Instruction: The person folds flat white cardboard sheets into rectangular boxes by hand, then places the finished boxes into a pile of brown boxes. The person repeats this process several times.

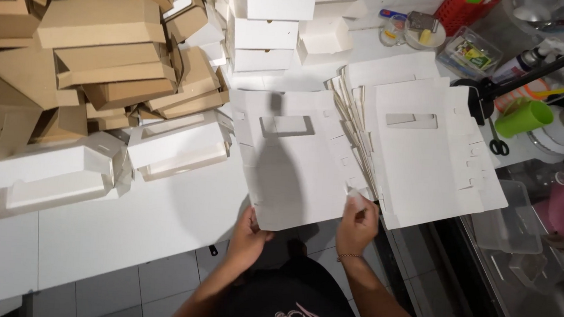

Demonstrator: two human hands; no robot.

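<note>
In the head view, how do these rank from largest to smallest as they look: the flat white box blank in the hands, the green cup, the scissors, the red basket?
1. Flat white box blank, clearly largest.
2. Red basket, partly cut off by the frame edge, so unsure.
3. Green cup.
4. Scissors, partly hidden under the black stand.

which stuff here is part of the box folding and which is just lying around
In use: flat white box blank, held by left hand and right hand; stack of blanks; folded boxes.
Lying about: green cup, scissors, red basket.
</note>
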